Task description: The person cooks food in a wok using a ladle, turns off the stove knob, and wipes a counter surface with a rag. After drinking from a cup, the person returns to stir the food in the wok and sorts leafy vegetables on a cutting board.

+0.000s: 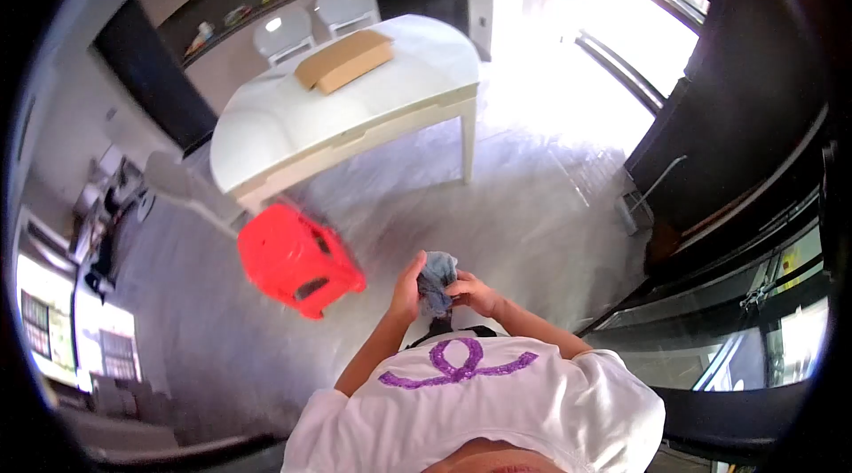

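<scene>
A crumpled grey-blue cloth [436, 275] is held between both hands in front of my body, at waist height. My left hand [408, 285] grips its left side, the thumb pointing up along it. My right hand [473, 293] has its fingers closed on the cloth's right edge. Part of the cloth hangs below the hands. Beyond my left hand, a red plastic stool [288, 251] stands on the floor with hand slots in its side.
A white table [390, 100] stands ahead, a brown cardboard box [346, 62] on top. White chairs [282, 34] are behind it. At the right, a long-handled dustpan [632, 214] stands near a dark wall. A glass panel [754, 313] is beside me on the right.
</scene>
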The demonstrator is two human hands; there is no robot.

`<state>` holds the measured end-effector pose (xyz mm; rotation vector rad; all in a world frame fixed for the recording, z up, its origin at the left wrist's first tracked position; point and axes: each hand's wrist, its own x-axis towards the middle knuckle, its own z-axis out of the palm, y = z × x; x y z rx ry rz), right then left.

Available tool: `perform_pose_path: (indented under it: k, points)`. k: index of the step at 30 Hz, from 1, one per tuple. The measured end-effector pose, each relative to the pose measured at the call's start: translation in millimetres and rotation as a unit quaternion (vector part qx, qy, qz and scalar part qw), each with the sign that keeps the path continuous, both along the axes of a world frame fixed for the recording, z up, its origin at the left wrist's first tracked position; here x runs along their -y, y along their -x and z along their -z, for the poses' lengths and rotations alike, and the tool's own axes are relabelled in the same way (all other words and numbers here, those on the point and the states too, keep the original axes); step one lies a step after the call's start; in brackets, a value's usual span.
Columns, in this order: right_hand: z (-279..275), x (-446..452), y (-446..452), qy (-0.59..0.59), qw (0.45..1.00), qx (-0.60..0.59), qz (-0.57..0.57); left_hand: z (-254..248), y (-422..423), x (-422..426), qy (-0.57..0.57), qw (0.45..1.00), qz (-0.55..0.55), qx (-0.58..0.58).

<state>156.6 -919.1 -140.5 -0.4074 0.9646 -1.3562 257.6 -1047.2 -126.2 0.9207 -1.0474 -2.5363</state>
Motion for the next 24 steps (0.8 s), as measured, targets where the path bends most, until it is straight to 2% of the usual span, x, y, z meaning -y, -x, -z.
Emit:
perform_pose_path:
  k: [2, 3, 4, 6, 7, 8, 10, 11, 13, 16, 18, 20, 21, 23, 24]
  points:
    - [-11.6, 21.2, 36.7, -0.015, 0.991, -0.123, 0.058, -9.0, 45.2, 19.5, 0.053, 0.997, 0.049, 0.000]
    - [-7.5, 31.0, 53.9, -0.007, 0.984, -0.156, 0.091, -5.9, 66.2, 32.6, 0.081, 0.990, 0.116, 0.009]
    - [-2.5, 37.9, 73.2, -0.008, 0.981, -0.160, 0.108, -9.0, 86.5, 40.5, 0.082, 0.988, 0.132, 0.003]
    - [8.4, 46.0, 115.4, -0.061, 0.945, -0.261, 0.185, -14.0, 127.4, 53.5, 0.194, 0.951, 0.242, -0.003]
    - [14.2, 47.2, 132.3, -0.016, 0.918, -0.275, 0.284, -7.4, 148.0, 62.3, 0.203, 0.942, 0.266, 0.017]
    - [19.3, 43.5, 154.3, -0.020, 0.914, -0.276, 0.298, -2.4, 169.8, 68.4, 0.203, 0.938, 0.280, 0.013]
    - [27.8, 25.7, 198.5, -0.100, 0.876, -0.246, 0.404, 2.3, 213.2, 75.2, 0.227, 0.910, 0.344, 0.030]
    - [27.6, 15.8, 217.7, -0.104, 0.871, -0.243, 0.414, 2.3, 233.8, 76.8, 0.226, 0.906, 0.356, 0.028]
    - [16.7, 0.9, 260.9, -0.062, 0.841, -0.181, 0.506, -1.1, 282.0, 80.4, 0.220, 0.895, 0.387, 0.040]
    - [26.3, -15.5, 331.6, -0.033, 0.833, -0.118, 0.540, 16.9, 357.1, 84.7, 0.254, 0.876, 0.409, 0.024]
    - [14.6, -15.7, 381.6, 0.012, 0.831, -0.120, 0.544, 22.0, 400.9, 89.2, 0.293, 0.865, 0.407, 0.013]
    - [-4.7, -14.0, 417.6, 0.026, 0.855, -0.025, 0.517, 21.7, 435.3, 92.0, 0.328, 0.853, 0.405, 0.007]
    - [-13.4, -9.5, 437.7, 0.025, 0.853, -0.021, 0.522, 19.6, 454.0, 96.2, 0.367, 0.837, 0.405, 0.034]
    - [-31.5, 4.9, 482.1, 0.068, 0.907, -0.037, 0.414, 12.7, 494.9, 108.2, 0.406, 0.816, 0.408, 0.059]
    - [-41.0, 13.8, 501.5, 0.066, 0.906, -0.036, 0.417, 7.8, 514.1, 113.4, 0.472, 0.779, 0.403, 0.093]
